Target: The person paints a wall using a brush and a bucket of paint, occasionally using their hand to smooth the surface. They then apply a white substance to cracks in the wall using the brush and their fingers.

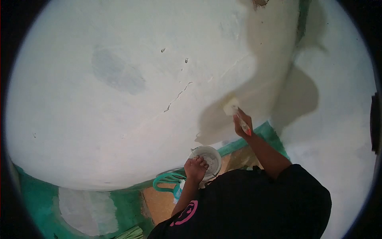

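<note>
A paintbrush [243, 124] with a pale head and a red-tipped handle is gripped in my right hand [243, 120]. Its bristles [230, 106] lie against the white wall [131, 115], slightly blurred. Lower down, the fingers of my left hand [195, 169] are curled at the near side of a small white bucket [218, 154], closed on its wire handle. Whitish paint [211, 160] shows inside the bucket.
A jagged crack [179, 96] and several small holes mark the wall. Unpainted green [270, 133] runs along its base and corner. Below stands a green plastic chair [159, 181] on an orange-brown floor [153, 203]. A dark object [375, 123] is at the right edge.
</note>
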Motion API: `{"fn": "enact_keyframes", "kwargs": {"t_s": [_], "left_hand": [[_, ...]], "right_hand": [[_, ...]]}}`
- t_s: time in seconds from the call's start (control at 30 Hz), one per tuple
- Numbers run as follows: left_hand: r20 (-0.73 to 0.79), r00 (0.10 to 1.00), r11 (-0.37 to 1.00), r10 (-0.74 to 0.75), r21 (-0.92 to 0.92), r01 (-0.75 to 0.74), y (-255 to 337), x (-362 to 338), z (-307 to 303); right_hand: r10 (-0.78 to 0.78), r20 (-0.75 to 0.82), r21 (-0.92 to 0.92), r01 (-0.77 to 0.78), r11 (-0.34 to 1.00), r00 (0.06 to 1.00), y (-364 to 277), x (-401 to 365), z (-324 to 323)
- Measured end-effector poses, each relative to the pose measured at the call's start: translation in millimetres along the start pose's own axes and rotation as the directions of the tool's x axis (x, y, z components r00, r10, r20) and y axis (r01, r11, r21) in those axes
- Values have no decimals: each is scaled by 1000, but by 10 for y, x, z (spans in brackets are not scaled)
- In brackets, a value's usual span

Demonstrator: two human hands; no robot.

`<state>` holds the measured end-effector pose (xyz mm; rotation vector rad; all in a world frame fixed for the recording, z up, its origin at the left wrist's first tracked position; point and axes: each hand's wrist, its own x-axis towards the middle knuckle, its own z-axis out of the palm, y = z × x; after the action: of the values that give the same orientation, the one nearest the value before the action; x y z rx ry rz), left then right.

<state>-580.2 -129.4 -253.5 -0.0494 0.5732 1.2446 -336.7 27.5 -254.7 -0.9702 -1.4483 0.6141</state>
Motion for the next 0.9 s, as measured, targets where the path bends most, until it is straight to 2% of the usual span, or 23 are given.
{"fn": "enact_keyframes", "kwargs": {"t_s": [0.03, 0.07, 0.1, 0.13, 0.2, 0.27, 0.3, 0.33, 0.37, 0.4, 0.43, 0.47, 0.5, 0.57, 0.63, 0.67, 0.7, 0.73, 0.8, 0.87, 0.9], "left_hand": [[-2, 1000, 1000, 9, -13, -9, 7, -6, 11], [-4, 1000, 1000, 17, -13, -17, 16, -20, -12], [-9, 1000, 1000, 19, -2, -19, 31, -21, -43], [-12, 1000, 1000, 20, 11, -20, 39, -14, -64], [-17, 999, 999, 31, 21, -30, 16, -31, -82], [-24, 999, 999, 40, 35, -39, -13, -24, -61], [-30, 999, 999, 32, 34, -31, -22, -22, -37], [-34, 999, 999, 25, 34, -24, -24, -7, -9], [-35, 999, 999, 23, 39, -22, -30, 15, 8], [-41, 999, 999, 18, 27, -17, -48, 60, 7], [-51, 999, 1000, 14, 19, -14, -56, 64, 0], [-55, 998, 1000, 16, 19, -15, -72, 71, 3], [-11, 1000, 1000, 9, 15, -9, -91, 89, 17], [38, 999, 1000, 2, 13, -2, -111, 93, 34], [17, 1000, 1000, -3, 4, 3, -117, 84, 61], [16, 1000, 1000, -3, 8, 3, -114, 80, 52], [26, 1000, 1000, -2, 15, 2, -105, 82, 34], [33, 999, 1000, 1, 19, -2, -115, 76, 18], [-17, 1000, 998, 15, 62, -14, -148, 67, 79], [-71, 997, 994, 24, 108, -16, -172, 46, 115], [-42, 999, 996, 5, 86, -1, -170, 33, 123]], "right_hand": [[167, -5, 155, -164, 974, 986, 236, -167, 28], [165, 0, 161, -163, 973, 986, 212, -155, 4], [509, 32, 258, -499, 827, 860, 138, -109, -39], [779, 97, 334, -758, 560, 619, 65, -61, -85], [691, 97, 455, -649, 609, 716, -55, 314, -176], [512, -65, 515, -410, 752, 857, -618, 788, -288], [515, -70, 520, -410, 750, 854, -898, 930, -349], [328, -190, 516, -190, 835, 925, -1157, 1055, -410], [126, -305, 483, 39, 875, 944, -1263, 1119, -447], [124, -308, 477, 40, 878, 943, -1184, 1128, -476], [-109, -272, 159, 156, 975, 956, -1028, 1084, -511], [-314, -154, -160, 290, 944, 937, -828, 1035, -533], [-311, -150, -151, 289, 945, 939, -564, 939, -511], [-394, -29, -269, 372, 888, 919, 11, 570, -421], [-297, -25, -205, 286, 936, 955, 403, 118, -364], [-296, -28, -203, 285, 937, 955, 366, 98, -367], [256, -34, 71, -254, 965, 966, 332, 75, -371], [715, 113, 301, -710, 637, 690, 311, 57, -383], [568, 49, 401, -537, 743, 822, 55, 426, -361], [356, -27, 385, -319, 866, 934, -600, 901, -460], [205, -123, 396, -141, 907, 971, -881, 1043, -494]]}}
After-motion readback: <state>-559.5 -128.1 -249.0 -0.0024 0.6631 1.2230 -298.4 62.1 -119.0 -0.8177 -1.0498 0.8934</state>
